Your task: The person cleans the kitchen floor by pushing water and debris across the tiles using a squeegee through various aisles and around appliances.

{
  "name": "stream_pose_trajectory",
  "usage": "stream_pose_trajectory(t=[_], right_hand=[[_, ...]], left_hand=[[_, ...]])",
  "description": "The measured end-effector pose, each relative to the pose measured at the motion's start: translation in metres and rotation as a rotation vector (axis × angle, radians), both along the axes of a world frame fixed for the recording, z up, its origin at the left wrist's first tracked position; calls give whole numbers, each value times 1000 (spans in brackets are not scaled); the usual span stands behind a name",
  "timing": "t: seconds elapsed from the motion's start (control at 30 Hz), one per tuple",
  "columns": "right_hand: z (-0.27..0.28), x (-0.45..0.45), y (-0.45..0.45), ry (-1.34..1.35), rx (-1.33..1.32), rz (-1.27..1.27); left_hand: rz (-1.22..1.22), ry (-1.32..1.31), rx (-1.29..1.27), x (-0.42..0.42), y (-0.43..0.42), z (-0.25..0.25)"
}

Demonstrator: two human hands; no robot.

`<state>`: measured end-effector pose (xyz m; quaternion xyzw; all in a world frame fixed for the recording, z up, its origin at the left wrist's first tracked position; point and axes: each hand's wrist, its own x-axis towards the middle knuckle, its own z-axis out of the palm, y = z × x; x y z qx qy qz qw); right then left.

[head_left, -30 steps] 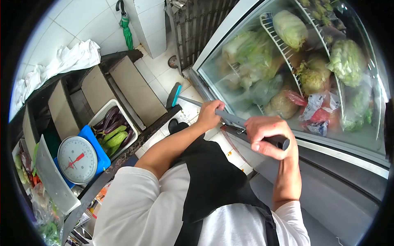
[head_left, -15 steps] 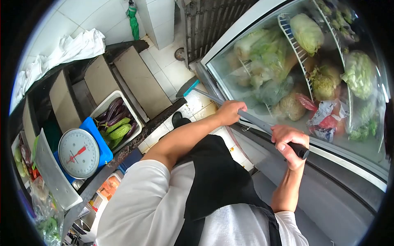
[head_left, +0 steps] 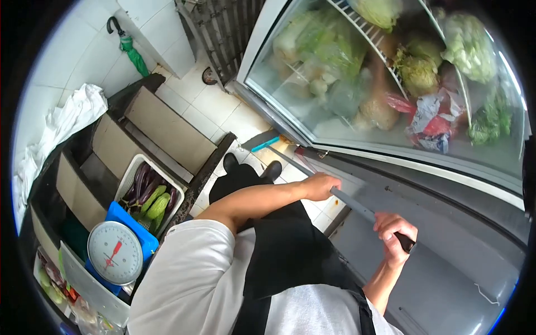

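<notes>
A long grey pole runs from a black grip at its upper end down to a broom head with a blue-green edge, which rests on the white tiled floor. My left hand is closed round the middle of the pole. Near the black grip, my right hand wraps round the pole's end. Brownish wet dirt lies on the tiles beside the broom head, close to the base of the glass-fronted fridge. My black shoes stand just below the broom head.
Bagged vegetables fill the fridge on the right. On the left are a dial scale, a white basket of eggplants and green gourds, and divided bins. A green umbrella leans on the wall; a dark slatted gate stands behind.
The broom head has moved along the floor toward my feet and the fridge base. Both hands have stayed on the pole. The view has shifted, and both shoes now show.
</notes>
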<state>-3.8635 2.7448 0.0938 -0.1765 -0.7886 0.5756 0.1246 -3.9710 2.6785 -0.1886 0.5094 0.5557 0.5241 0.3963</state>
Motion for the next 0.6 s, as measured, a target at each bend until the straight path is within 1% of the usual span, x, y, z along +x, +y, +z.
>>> stream_pose_trajectory(t=[0.1,0.17,0.2,0.27,0.3,0.4,0.47,0.53,0.6], right_hand=[[13,12,-11,-8,23,-51],[25,16,-11,55,22,-30],[30,14,-12,141,16,-58],[42,9,-8,212,-21,-7],[46,6,-5,240,10,36],[47,0,7,272,-28,59],[34,-3,18,283,-46,100],[17,-12,20,302,-52,113],[-1,-14,25,244,-5,175]], left_hand=[[-81,14,-19,11,-4,14],[-140,10,-62,2,-9,40],[-137,17,-62,-2,-10,51],[-68,76,-29,-8,-9,65],[-30,77,-3,-13,-8,67],[13,100,-45,-37,-13,87],[61,135,-102,-47,-13,80],[170,162,-31,-50,-12,58],[245,190,-33,-48,-13,31]])
